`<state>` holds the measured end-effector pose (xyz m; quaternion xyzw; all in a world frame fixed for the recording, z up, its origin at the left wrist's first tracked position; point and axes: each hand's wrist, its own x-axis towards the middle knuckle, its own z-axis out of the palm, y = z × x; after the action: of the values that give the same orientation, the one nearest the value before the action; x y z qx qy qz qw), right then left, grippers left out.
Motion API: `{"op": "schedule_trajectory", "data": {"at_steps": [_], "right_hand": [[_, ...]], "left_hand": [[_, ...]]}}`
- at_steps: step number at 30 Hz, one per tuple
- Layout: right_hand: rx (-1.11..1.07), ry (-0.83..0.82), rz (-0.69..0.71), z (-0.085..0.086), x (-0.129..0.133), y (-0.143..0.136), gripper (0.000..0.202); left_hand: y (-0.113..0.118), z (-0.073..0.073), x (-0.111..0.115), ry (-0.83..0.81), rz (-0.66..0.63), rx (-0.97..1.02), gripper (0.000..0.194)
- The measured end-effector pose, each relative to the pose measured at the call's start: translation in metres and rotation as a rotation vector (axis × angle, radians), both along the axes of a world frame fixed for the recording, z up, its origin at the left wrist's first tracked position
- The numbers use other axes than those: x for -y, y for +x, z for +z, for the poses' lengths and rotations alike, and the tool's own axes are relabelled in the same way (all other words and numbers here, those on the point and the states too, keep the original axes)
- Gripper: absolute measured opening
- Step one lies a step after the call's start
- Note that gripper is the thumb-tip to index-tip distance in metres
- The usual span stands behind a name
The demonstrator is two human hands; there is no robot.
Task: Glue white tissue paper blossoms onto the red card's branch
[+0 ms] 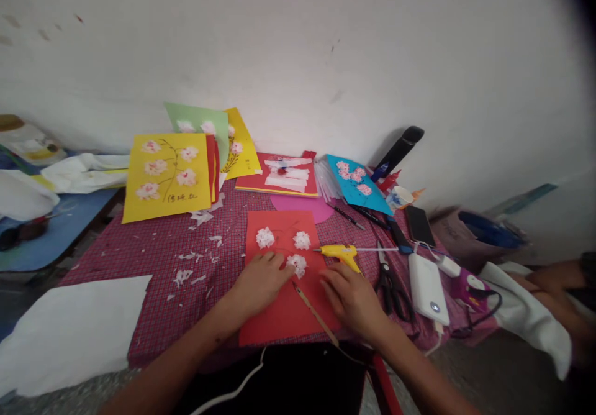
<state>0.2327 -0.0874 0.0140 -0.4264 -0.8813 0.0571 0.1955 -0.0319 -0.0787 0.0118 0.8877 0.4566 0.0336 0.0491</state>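
Observation:
On a red paper sheet [261,322] are three white crumpled-paper flowers, with thin drawn branches between the upper two. My left hand [263,281] lies on the sheet with its fingers stretched out, its thumb touching the edge of the lowest flower [297,266]. At the sheet's right edge rests my right hand [351,297], fingers loosely apart, just below a yellow glue gun [338,251]. The gun's handle is partly hidden by that hand, and a clear glue stick sticks out behind it. Between my hands, a thin tan stick [316,315] lies slantwise.
Scissors [392,287], a white power bank [428,287] and a phone [419,225] lie to the right. Finished-looking flower cards, including a yellow card [167,176], stand by the wall. Paper scraps [182,276] litter the checked cloth [158,247]. Another person's arm [554,278] shows far right.

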Motion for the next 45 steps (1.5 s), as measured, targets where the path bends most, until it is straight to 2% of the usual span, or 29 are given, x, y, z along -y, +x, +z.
{"op": "schedule_trajectory", "data": {"at_steps": [3, 7, 10, 14, 17, 20, 23, 25, 27, 29, 31, 34, 39, 45], "right_hand": [[0.061, -0.118, -0.064, 0.007, 0.003, -0.013, 0.016], [0.186, -0.220, -0.121, 0.005, 0.026, -0.021, 0.015], [0.258, -0.204, -0.120, -0.001, 0.038, -0.027, 0.005], [0.314, -0.125, -0.094, -0.007, 0.038, -0.026, 0.008], [0.229, -0.155, -0.141, -0.008, 0.035, -0.015, 0.010], [-0.007, -0.263, -0.201, -0.007, 0.031, -0.002, 0.015], [-0.273, -0.289, -0.153, -0.003, 0.022, 0.001, 0.026], [-0.365, -0.263, -0.112, 0.000, 0.015, -0.003, 0.027], [-0.400, -0.237, -0.106, 0.001, 0.007, -0.009, 0.028], [-0.422, -0.188, -0.155, 0.000, 0.000, -0.015, 0.029], [-0.442, -0.127, -0.208, -0.001, -0.005, -0.021, 0.023], [-0.489, -0.047, -0.193, -0.001, -0.011, -0.027, 0.018], [-0.546, -0.134, -0.140, 0.001, -0.017, -0.036, 0.021], [-0.497, -0.205, -0.082, 0.000, -0.018, -0.039, 0.021]], "left_hand": [[-0.001, -0.001, -0.001, 0.003, 0.000, 0.004, 0.025], [-0.003, -0.004, -0.001, 0.005, -0.010, 0.006, 0.025], [-0.003, -0.006, -0.001, 0.010, -0.005, 0.006, 0.027], [-0.003, -0.006, -0.001, 0.004, -0.003, 0.026, 0.026], [-0.003, -0.006, -0.001, -0.002, 0.003, 0.052, 0.025], [-0.003, -0.005, -0.001, -0.001, -0.003, 0.059, 0.024], [-0.003, -0.003, -0.001, -0.001, -0.004, 0.053, 0.022], [-0.002, -0.002, 0.000, -0.003, 0.002, 0.056, 0.023], [-0.002, -0.001, 0.000, -0.005, 0.004, 0.071, 0.025], [-0.002, -0.001, 0.000, -0.006, 0.007, 0.084, 0.029], [-0.002, -0.002, 0.000, -0.008, 0.009, 0.089, 0.032], [-0.002, -0.002, 0.000, -0.005, 0.007, 0.087, 0.032], [-0.002, -0.003, 0.000, 0.021, -0.004, 0.054, 0.031], [-0.003, -0.006, -0.001, 0.027, -0.009, 0.060, 0.032]]}}
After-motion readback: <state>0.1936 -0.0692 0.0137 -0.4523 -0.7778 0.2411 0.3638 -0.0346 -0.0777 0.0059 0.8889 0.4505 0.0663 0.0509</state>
